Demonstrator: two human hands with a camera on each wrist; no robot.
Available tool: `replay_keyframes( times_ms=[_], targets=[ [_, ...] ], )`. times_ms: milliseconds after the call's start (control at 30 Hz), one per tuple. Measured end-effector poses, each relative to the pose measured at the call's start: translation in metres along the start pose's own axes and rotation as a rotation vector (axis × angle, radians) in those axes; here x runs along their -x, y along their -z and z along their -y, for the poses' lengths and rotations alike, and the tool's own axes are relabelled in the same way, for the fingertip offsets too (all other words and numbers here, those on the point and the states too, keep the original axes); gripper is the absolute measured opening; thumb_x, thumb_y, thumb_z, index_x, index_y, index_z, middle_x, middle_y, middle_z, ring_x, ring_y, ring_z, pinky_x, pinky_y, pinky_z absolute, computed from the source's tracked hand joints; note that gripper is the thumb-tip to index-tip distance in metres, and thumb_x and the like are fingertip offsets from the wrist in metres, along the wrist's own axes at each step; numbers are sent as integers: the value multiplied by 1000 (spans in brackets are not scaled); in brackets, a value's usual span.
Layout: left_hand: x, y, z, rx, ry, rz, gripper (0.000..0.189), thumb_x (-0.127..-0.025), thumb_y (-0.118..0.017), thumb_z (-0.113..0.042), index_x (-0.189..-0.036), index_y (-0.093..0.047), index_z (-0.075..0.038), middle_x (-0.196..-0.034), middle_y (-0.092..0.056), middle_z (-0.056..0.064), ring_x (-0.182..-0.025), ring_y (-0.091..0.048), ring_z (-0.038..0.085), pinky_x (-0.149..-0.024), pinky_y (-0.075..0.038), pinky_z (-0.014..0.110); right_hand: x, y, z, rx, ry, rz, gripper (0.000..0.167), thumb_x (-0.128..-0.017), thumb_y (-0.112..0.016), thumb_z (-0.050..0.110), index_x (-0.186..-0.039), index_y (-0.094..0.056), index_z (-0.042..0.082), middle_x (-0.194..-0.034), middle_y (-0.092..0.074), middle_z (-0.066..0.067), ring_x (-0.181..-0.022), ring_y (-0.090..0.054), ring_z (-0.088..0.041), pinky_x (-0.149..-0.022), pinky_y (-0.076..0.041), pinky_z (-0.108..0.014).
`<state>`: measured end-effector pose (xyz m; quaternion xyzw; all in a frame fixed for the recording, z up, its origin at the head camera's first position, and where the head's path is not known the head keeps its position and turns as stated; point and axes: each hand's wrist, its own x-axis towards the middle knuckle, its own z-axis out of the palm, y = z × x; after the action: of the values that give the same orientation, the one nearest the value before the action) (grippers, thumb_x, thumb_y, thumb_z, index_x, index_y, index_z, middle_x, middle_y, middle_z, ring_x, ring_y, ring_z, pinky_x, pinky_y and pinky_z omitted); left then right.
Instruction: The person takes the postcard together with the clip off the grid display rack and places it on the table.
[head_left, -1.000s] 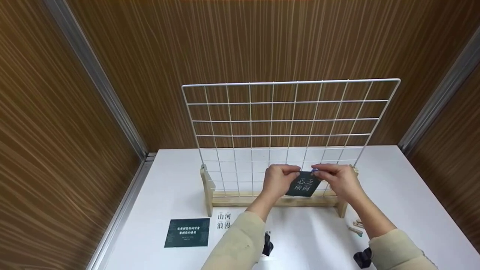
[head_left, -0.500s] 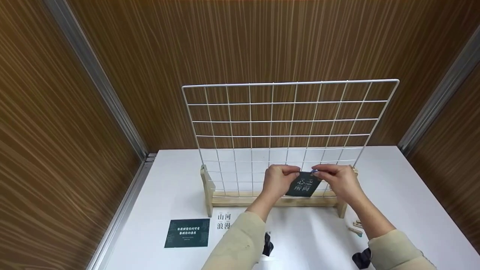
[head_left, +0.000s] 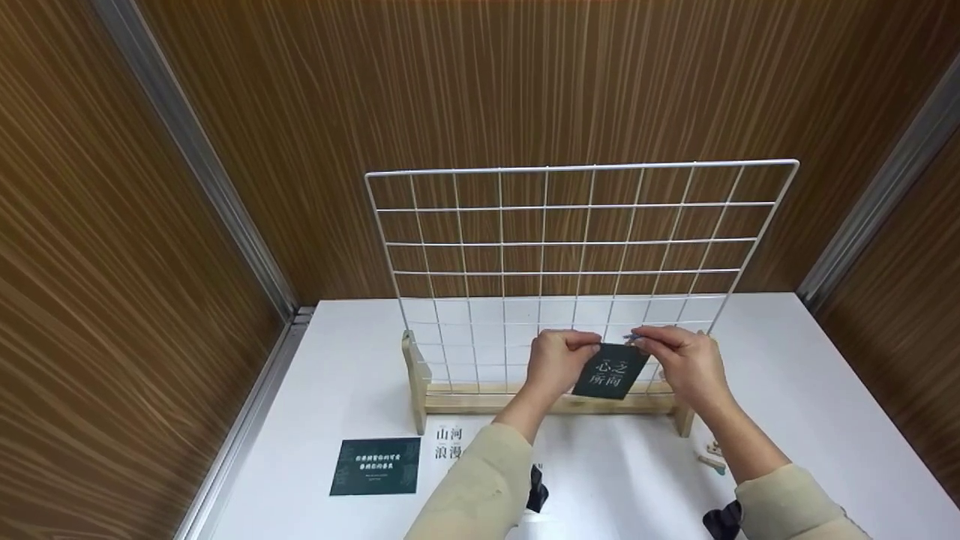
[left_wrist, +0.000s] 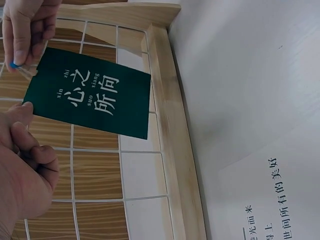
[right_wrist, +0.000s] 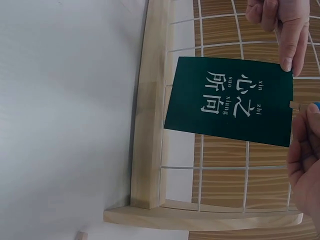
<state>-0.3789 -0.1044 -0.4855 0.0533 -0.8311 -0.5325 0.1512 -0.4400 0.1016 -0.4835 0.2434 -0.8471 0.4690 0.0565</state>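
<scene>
A dark green card [head_left: 611, 373] with white characters hangs in front of the white wire grid [head_left: 592, 166]. My left hand [head_left: 556, 360] pinches the card's upper left corner between thumb and fingertip. Near the upper right corner, my right hand [head_left: 686, 360] holds a small wooden clothespin [right_wrist: 297, 105] with a blue end between thumb and index finger. In the right wrist view, the clothespin's tip overlaps the card's top edge. The left wrist view shows the card [left_wrist: 90, 92] flat, with wires running behind it.
The grid stands in a wooden base [head_left: 465, 403] on a white table [head_left: 345, 375]. Front left lie another green card [head_left: 375, 466] and a white printed card [head_left: 448, 435]. More clothespins [head_left: 711, 463] lie right of the base. Wood-grain panels enclose the back and sides.
My right hand has shifted slightly right and up with the clothespin, which shows more now. The card's right side has swung a little outward. My left hand has barely moved.
</scene>
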Motion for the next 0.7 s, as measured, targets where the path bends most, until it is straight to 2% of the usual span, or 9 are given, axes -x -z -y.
replay_keyframes(
  times_ms=[133, 333, 467, 700],
  targets=[
    [0, -1, 1, -24, -14, -7, 14, -95, -80, -9, -106, -85, -15, -101, -81, -8, -98, -73, 1, -89, -56, 21, 0, 4, 3, 1, -16, -32, 18, -102, -74, 15, -117, -82, 11, -111, -80, -7, -99, -74, -16, -79, -51, -9],
    [0, -2, 0, -19, -14, 3, 12, -96, -80, -8, -106, -85, -13, -100, -81, -7, -98, -73, 2, -87, -56, 20, 7, 10, 8, -58, -62, -15, 20, -102, -74, 16, -119, -81, 10, -114, -79, -8, -99, -71, -6, -84, -52, -9],
    [0, -2, -3, -14, -7, 2, 11, -96, -79, -7, -105, -85, -11, -101, -81, -4, -97, -73, 2, -85, -56, 19, 13, 14, 10, -112, -69, -20, 20, -102, -74, 16, -119, -81, 9, -114, -78, -10, -97, -70, -3, -85, -53, -11],
    [2, -1, -7, -14, 4, -2, 11, -96, -78, -6, -103, -85, -11, -100, -81, -3, -90, -72, 0, -79, -57, 18, 26, 24, 4, -116, -75, -19, 22, -104, -71, 15, -122, -79, 6, -114, -77, -9, -95, -71, -5, -83, -54, -12]
  ],
)
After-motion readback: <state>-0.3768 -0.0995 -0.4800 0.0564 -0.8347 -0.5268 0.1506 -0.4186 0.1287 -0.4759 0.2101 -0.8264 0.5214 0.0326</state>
